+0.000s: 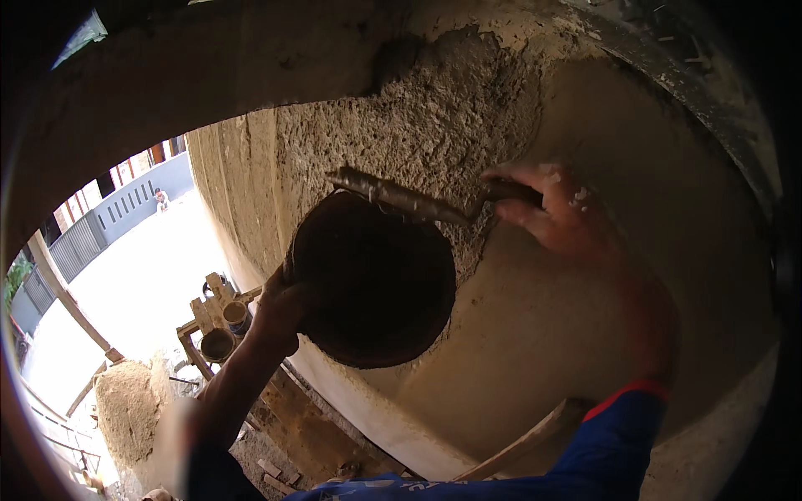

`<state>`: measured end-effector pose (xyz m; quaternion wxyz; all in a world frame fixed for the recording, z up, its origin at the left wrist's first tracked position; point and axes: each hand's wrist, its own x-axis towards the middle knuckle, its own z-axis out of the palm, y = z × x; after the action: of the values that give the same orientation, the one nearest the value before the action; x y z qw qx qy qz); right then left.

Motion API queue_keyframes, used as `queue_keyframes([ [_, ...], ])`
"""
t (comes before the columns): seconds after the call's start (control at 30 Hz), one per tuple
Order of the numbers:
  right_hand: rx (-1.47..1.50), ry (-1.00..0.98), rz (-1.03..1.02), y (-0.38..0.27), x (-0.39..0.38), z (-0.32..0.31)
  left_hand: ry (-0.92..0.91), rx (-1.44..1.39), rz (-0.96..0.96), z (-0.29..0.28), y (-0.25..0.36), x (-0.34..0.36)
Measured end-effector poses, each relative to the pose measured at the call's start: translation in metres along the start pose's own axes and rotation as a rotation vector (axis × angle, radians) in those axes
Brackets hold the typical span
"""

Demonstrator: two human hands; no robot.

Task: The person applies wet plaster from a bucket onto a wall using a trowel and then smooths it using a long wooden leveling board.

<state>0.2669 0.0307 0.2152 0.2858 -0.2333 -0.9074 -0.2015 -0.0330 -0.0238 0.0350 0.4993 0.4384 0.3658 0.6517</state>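
Note:
My right hand [568, 204], spotted with pale mortar, is closed round the handle of a trowel [397, 196]. The trowel's mortar-coated blade lies across the upper rim of a dark round bucket [376, 284]; whether they touch I cannot tell. My left hand [280, 309] grips that bucket at its left side, with the fingers partly lost in shadow. Too dark to make out is what the bucket holds. Just behind both is the wall, with rough wet mortar [434, 92] above the bucket and a smoother plastered face [660, 209] to the right.
Below left, wooden planks [305, 426] stand near several buckets [217, 344] and a sand heap [129, 405]. A slanted wooden post [71, 292] rises beyond. Far off, a person [161, 199] is by a grey wall [129, 209]. A wooden piece [535, 438] lies near my right sleeve.

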Motion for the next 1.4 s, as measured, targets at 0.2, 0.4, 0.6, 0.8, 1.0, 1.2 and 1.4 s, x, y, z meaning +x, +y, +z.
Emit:
queue_keyframes([
  [0.2,-0.556,0.236,0.15,0.167,0.011,-0.062,-0.003,-0.048,-0.039,0.001,-0.016,-0.003],
  [0.4,-0.484,0.122,0.403,0.092,0.021,-0.09,-0.005,-0.028,-0.108,-0.008,-0.031,-0.006],
  [0.6,-0.099,-0.586,0.451,0.02,-0.028,-0.004,-0.049,-0.062,-0.11,-0.003,-0.055,-0.002],
  [0.8,2.312,0.052,0.667,0.003,-0.128,0.139,-0.06,0.085,-0.207,0.021,-0.059,0.002],
  [1.0,2.829,0.185,1.092,-0.009,-0.16,0.226,-0.032,0.172,-0.202,0.036,-0.044,0.008],
  [1.2,3.429,-0.244,1.054,0.002,-0.199,0.24,-0.062,0.287,0.028,0.043,-0.047,0.007],
  [1.4,3.37,-0.1,1.573,-0.015,-0.153,0.241,-0.022,0.172,-0.023,0.02,-0.029,0.006],
])
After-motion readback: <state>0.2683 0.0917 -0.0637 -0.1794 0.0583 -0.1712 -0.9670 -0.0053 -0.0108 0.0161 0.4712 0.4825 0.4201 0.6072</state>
